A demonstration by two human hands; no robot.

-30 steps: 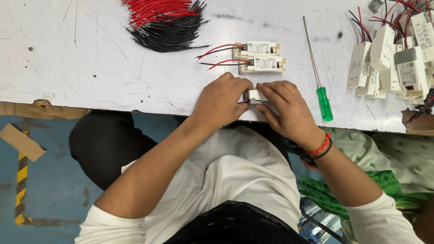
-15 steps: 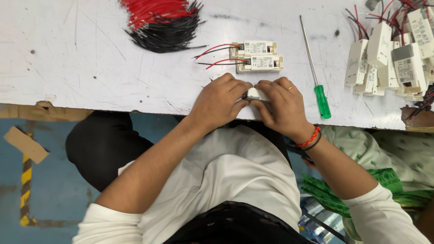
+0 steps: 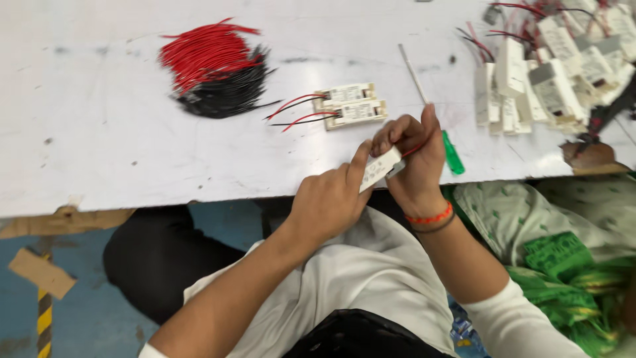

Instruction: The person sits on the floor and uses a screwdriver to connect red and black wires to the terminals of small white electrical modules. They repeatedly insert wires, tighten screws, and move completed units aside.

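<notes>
The left hand [image 3: 331, 199] and the right hand [image 3: 414, 162] meet just above the near edge of the white, scuffed desk [image 3: 99, 132], and between them sits a small white rectangular plastic module [image 3: 381, 168]. The left hand is curled, its thumb pressed up along the module's near end; the right hand closes over the far end, fingers bent down on top, with a short red wire showing at its side. So both hands are grasping the one module — neither is loose.

Just beyond them, two like white modules with red and black leads fitted [image 3: 349, 106] lie side by side on the desk, which I judge to be finished pieces. Beside the right hand lies a green-handled screwdriver with a thin metal shaft [image 3: 452, 154], untouched. Further left is a loose bundle of red and black wires [image 3: 215, 69] — plenty left. At the far right a heap of white modules [image 3: 550, 73] waits, so by the look of it most of the work remains.
</notes>
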